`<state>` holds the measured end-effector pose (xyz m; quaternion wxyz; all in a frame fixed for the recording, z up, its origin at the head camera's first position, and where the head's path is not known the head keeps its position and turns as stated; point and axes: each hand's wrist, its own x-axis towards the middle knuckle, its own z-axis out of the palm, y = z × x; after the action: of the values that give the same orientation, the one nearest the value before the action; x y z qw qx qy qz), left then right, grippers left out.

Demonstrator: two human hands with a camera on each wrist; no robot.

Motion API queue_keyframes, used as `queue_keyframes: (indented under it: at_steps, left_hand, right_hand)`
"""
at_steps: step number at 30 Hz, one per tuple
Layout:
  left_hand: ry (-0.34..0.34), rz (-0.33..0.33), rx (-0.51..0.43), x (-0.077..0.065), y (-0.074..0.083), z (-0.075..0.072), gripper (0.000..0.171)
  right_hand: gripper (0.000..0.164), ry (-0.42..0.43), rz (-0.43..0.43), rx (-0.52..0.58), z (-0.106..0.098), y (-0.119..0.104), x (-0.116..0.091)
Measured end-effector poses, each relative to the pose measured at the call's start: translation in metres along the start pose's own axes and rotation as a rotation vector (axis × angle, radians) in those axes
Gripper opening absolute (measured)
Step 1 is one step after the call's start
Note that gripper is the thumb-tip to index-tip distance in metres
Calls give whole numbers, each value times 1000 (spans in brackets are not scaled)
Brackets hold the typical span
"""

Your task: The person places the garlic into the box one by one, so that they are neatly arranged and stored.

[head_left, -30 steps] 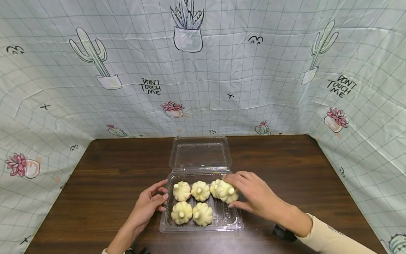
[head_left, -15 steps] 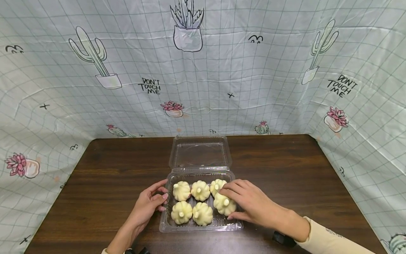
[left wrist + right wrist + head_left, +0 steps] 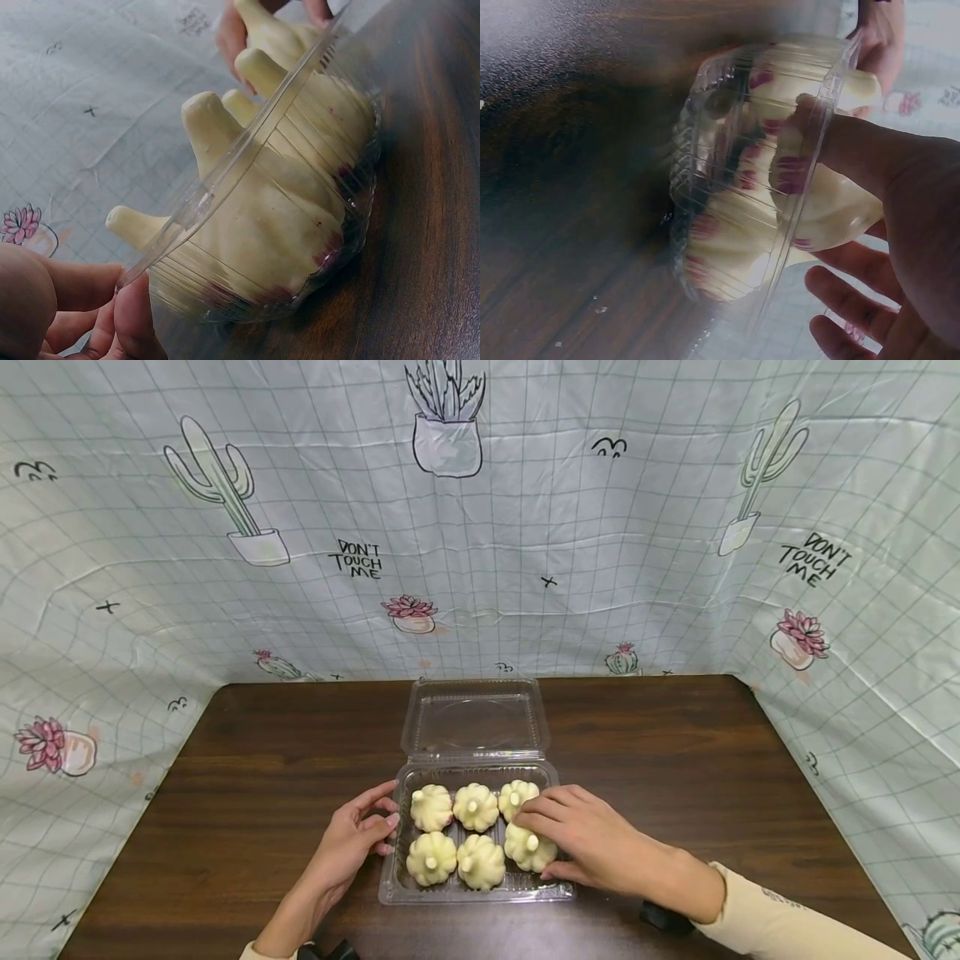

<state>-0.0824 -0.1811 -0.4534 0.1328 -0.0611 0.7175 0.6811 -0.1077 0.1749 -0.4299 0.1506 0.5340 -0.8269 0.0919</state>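
A clear plastic clamshell box (image 3: 517,893) stands on the table with several pale garlic bulbs (image 3: 481,860) in two rows, stems up. My left hand (image 3: 351,839) pinches the box's left rim between thumb and fingers, as the left wrist view shows up close. At the front right corner, my right hand (image 3: 592,837) holds a garlic bulb (image 3: 530,848) from its right side, thumb in front and fingers behind. In the right wrist view this garlic bulb (image 3: 832,210) sits partly below the rim, tilted. Whether it touches the box's floor I cannot tell.
The box's lid (image 3: 477,720) lies folded back behind it, toward the hanging cloth (image 3: 487,527) with cactus prints. Dark wooden table (image 3: 660,743) surface extends to both sides. Cloth also encloses the left and right.
My right hand has brought its garlic bulb forward from over the back right bulb and lower into the front right corner. The left hand has stayed on the rim.
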Motion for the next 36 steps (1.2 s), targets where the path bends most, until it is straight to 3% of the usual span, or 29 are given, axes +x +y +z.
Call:
queue_keyframes:
  at_steps: [19,36]
  left_hand:
    - [-3,10,1,1,-2,-1,56]
    - [-7,4,1,0,-1,-1,57]
  right_hand:
    - [71,-226,49,-104,-9,-9,15]
    - [73,-264,47,-187,-9,-11,19]
